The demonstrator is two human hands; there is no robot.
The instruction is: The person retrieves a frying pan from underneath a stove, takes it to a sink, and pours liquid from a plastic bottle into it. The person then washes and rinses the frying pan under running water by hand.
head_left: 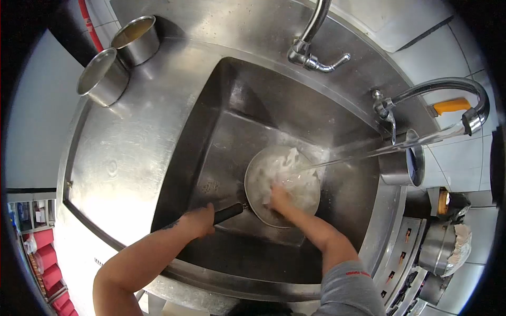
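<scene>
A round pan (254, 206) with a black handle (228, 213) lies in the deep steel sink (237, 134). My left hand (200, 220) is wrapped round the end of that handle. Inside the pan, my right hand (278, 198) touches a whitish, wet mass (279, 164); its fingers are partly hidden, and whether they grip anything cannot be made out. A stream of water (369, 153) runs from the curved tap (470, 122) at the right and lands in the pan.
Two steel pots (104, 79) stand on the counter at the upper left. A second tap (311, 59) rises behind the sink. Another steel pot (403, 167) is right of the sink, near an orange-handled tool (451, 106). Red bins (45, 258) show at the lower left.
</scene>
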